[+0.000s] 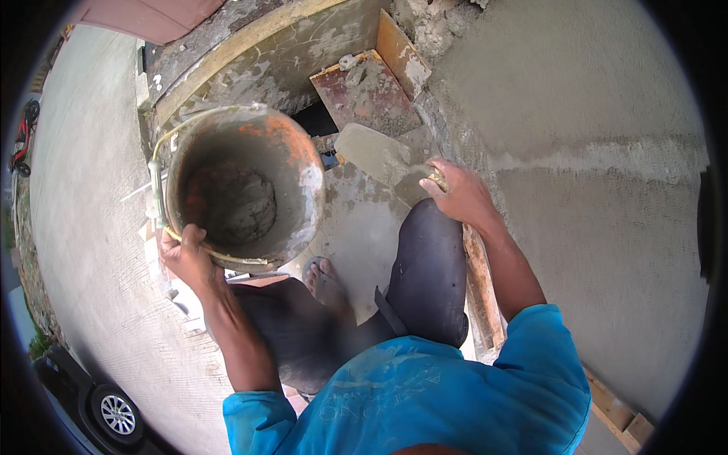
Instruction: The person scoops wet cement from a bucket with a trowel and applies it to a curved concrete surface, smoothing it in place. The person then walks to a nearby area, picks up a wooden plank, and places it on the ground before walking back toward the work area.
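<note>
My left hand [189, 256] is closed on the near rim and wire handle of a mortar-stained bucket [292, 205], which tilts so that its inside faces me. A lump of grey mortar [254, 208] lies at the bottom of the bucket, and orange shows through on the inner wall. To the right, my right hand [453, 189] grips the handle of a trowel [371, 152]. The trowel's flat blade is coated in grey mortar and points left, just right of the bucket's rim. The handle is mostly hidden in my fingers.
A mortar-smeared board [368, 95] leans beyond the trowel, beside a dark gap [315, 120]. On the right stands a wide grey plastered surface [591, 220]. A wooden plank [483, 284] lies beside my right knee. A concrete pavement [91, 197] and a dark car [91, 406] are at left.
</note>
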### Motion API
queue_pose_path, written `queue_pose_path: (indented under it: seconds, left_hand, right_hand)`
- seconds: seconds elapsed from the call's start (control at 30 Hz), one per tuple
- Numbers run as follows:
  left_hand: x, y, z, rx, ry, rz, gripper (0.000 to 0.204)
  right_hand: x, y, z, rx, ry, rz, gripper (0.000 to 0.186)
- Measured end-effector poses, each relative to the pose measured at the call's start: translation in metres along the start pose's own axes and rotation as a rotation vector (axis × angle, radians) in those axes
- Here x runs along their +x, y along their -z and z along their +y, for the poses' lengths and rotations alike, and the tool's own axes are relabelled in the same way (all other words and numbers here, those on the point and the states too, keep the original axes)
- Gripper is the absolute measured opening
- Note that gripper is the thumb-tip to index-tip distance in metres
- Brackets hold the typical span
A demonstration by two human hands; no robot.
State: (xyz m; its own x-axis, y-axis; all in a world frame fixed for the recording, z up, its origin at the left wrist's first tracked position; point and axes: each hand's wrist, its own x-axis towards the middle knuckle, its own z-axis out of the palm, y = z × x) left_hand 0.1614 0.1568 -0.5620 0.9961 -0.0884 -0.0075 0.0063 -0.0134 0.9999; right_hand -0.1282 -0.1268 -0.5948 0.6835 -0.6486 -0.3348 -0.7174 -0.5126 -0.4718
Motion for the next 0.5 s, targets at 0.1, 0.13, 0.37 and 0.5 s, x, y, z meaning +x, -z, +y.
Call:
queue_pose_path:
  seconds: [0.1,0.13,0.37,0.5]
  left_hand:
    - [-0.009,-0.019,-0.009,-0.009,-0.095,-0.089,0.016]
    - [-0.018,-0.034,-0.005,-0.062,-0.146,-0.118,0.014]
    - [-0.067,-0.068,0.01,-0.05,-0.474,-0.176,0.044]
    - [-0.095,-0.079,0.027,-0.026,-0.664,-0.292,0.039]
  right_hand:
    - [-0.034,0.029,-0.023,-0.002,0.082,-0.111,0.058]
    - [-0.046,0.032,-0.034,0.011,0.08,-0.138,0.059]
    - [-0.066,0.061,-0.09,0.005,0.125,-0.217,0.059]
    - [-0.057,0.038,-0.082,-0.192,0.1,-0.085,0.044]
